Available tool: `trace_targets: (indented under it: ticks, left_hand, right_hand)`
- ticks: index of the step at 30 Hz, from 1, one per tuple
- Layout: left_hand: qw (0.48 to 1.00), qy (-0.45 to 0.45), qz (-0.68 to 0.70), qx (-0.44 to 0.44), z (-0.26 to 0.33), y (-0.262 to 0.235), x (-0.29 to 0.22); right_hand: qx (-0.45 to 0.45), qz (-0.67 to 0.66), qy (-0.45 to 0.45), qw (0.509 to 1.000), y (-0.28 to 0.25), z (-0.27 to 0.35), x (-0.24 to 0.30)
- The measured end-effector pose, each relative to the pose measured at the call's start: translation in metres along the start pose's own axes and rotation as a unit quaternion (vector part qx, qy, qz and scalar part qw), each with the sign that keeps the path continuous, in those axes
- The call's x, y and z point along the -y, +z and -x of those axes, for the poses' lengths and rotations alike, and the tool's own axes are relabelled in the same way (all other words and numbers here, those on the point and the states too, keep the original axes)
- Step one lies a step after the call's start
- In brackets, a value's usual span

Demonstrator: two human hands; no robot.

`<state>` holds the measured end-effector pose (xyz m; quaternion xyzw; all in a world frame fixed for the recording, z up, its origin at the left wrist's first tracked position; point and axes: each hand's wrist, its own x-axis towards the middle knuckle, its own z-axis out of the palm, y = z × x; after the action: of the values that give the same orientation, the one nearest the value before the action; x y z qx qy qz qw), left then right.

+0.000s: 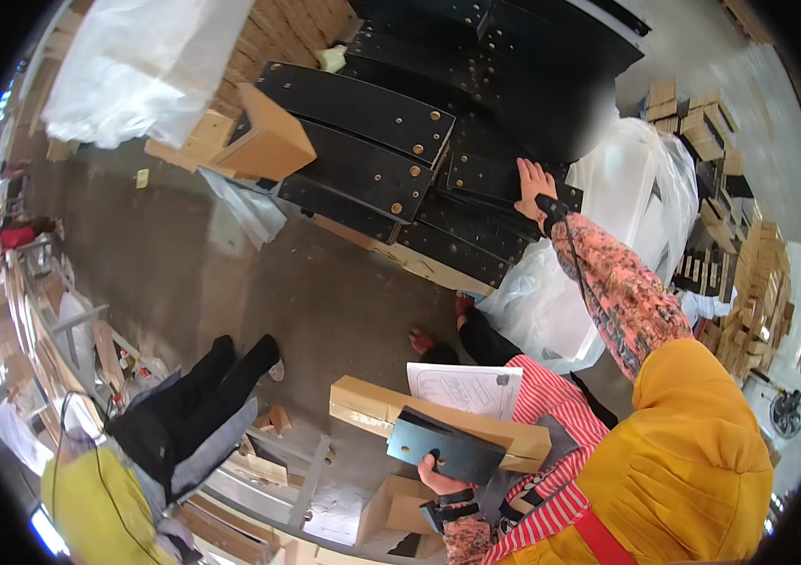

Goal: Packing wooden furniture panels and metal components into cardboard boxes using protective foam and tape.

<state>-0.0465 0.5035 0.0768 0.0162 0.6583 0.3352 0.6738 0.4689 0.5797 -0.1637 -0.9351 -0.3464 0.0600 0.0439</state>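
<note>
In the head view, the left hand [443, 477] is gripping a small dark panel [452, 452], its thumb pressing on the face while most fingers are hidden beneath. A long cardboard box [367, 404] is lying against that panel on its far side; whether the same hand is bearing its weight, the view is not telling. A sheet of paper [471, 388] is showing just beyond the box.

Well apart from this load, the right hand [533, 189] is spreading its fingers, pinching nothing, over the end of a black panel [487, 177]; whether the whole palm is touching is unclear. To the left of that hand, a stack of black panels [344, 160] is displaying round brass-coloured fittings. Crumpled clear plastic [645, 179] is lying just to its right.

The step in hand seems to be steadying or checking the stacked panel while the left side is holding its load. The next move is probably calling for the right fingers to be finding the panel's edge, with the left grip staying firm so that nothing is slipping.
</note>
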Motion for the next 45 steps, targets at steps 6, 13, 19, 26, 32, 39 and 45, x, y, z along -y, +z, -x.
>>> trace_targets:
  ticks: [6, 13, 19, 26, 32, 39, 45]
  left_hand:
    - [0.996, -0.018, -0.087, 0.009, -0.041, -0.009, -0.001]
    - [0.985, -0.034, -0.096, 0.143, -0.061, 0.004, -0.012]
    - [0.978, -0.068, -0.095, 0.173, -0.068, 0.015, -0.023]
    - [0.964, -0.041, 0.009, 0.261, -0.05, 0.055, -0.01]
    - [0.935, 0.066, 0.014, 0.348, -0.015, 0.07, -0.04]
    - [0.888, 0.078, 0.153, 0.426, -0.029, 0.067, -0.092]
    - [0.874, 0.133, 0.164, 0.437, -0.04, 0.091, -0.156]
  right_hand:
    - [0.212, 0.016, -0.05, 0.976, -0.017, -0.038, -0.036]
    - [0.15, -0.096, -0.026, 0.984, -0.079, 0.093, -0.073]
    - [0.321, -0.324, 0.014, 0.89, -0.233, 0.215, -0.031]
    - [0.257, -0.411, -0.129, 0.865, -0.337, 0.267, 0.089]
    - [0.169, -0.291, -0.264, 0.904, -0.372, 0.283, 0.207]
    - [0.149, -0.207, -0.407, 0.877, -0.396, 0.287, 0.28]
    - [0.089, -0.196, -0.44, 0.872, -0.408, 0.252, 0.34]
